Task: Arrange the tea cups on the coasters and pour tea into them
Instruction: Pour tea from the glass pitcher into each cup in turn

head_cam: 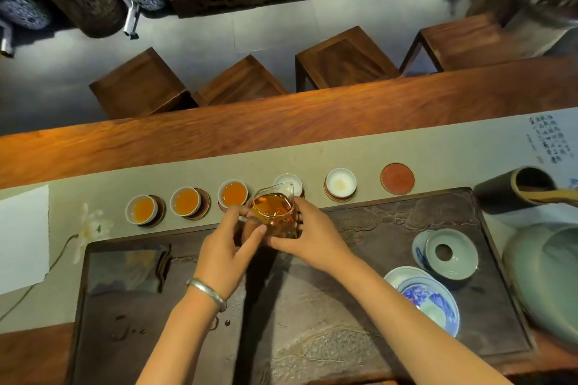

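Note:
A row of white tea cups stands on round coasters along the beige runner (359, 150). The three left cups (142, 209) (185, 201) (233, 193) hold amber tea. The fourth cup (286, 182) and fifth cup (340, 183) look empty. At the right end a red coaster (397, 179) is bare. A glass pitcher (275, 212) of amber tea is held just in front of the fourth cup, its spout toward that cup. My left hand (228, 244) grips its left side and my right hand (309, 234) its right side.
A dark stone tea tray (312, 322) lies under my arms. On its right sit a celadon strainer (450, 253) and blue-and-white dishes (428, 300). A green kettle (544, 278) and dark tube (513, 189) stand far right. White paper (23, 237) lies left; stools (240, 81) beyond the table.

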Demonstrator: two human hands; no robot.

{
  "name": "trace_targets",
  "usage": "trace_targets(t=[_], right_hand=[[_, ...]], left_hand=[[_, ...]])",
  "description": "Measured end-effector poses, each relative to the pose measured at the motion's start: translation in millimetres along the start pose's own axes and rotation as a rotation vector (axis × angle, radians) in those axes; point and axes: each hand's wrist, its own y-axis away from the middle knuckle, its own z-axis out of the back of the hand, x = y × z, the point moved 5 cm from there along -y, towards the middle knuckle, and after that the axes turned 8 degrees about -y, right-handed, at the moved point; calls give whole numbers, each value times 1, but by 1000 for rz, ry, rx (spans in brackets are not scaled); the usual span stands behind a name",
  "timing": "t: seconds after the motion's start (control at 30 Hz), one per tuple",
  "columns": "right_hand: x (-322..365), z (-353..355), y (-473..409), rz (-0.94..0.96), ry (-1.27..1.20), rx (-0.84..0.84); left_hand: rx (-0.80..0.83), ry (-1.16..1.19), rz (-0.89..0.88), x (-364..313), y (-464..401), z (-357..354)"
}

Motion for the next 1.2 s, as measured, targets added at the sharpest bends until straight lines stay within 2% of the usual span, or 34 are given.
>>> trace_targets(t=[0.63,1.2], right_hand=[[0,-14,-6,-58,-73,94],[-5,-11,-9,-85,-124,69]], left_hand=[[-9,-34,4,11,-11,5],[10,-41,8,11,-21,2]])
